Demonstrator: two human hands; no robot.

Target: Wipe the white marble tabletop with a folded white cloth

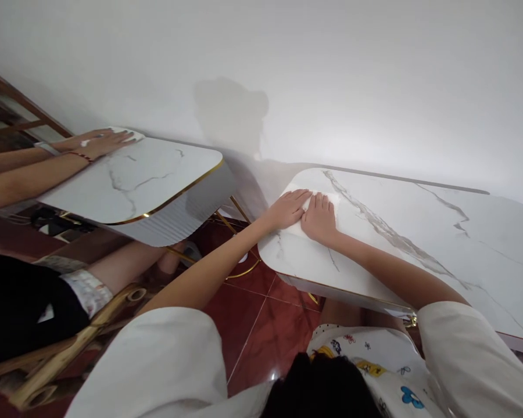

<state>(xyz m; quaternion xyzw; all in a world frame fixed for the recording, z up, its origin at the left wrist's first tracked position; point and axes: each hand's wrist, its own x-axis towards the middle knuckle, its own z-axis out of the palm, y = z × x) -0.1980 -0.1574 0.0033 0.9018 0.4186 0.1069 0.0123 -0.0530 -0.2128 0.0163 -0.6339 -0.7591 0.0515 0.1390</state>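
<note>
On the marble-patterned table (pixel 387 200) before me, my left hand (pixel 289 209) lies flat with its fingers stretched out, pointing right. Close beside it rests my right hand (pixel 319 218), also flat, its fingers pointing toward the wall. Under both palms is a thin white sheet (pixel 297 229), which could be a tissue or a cloth; most of it is covered by the hands. Neither hand grips the sheet; they press down on it near the rounded left end of the tabletop.
A second marble-patterned table (pixel 157 174) with a gold edge stands to the left, where another person's hands (pixel 107 142) lie on a white sheet (pixel 136 136). A white wall (pixel 375 75) backs both tables. Red floor tiles (pixel 261 325) show between them. A bamboo chair (pixel 76 342) is at lower left.
</note>
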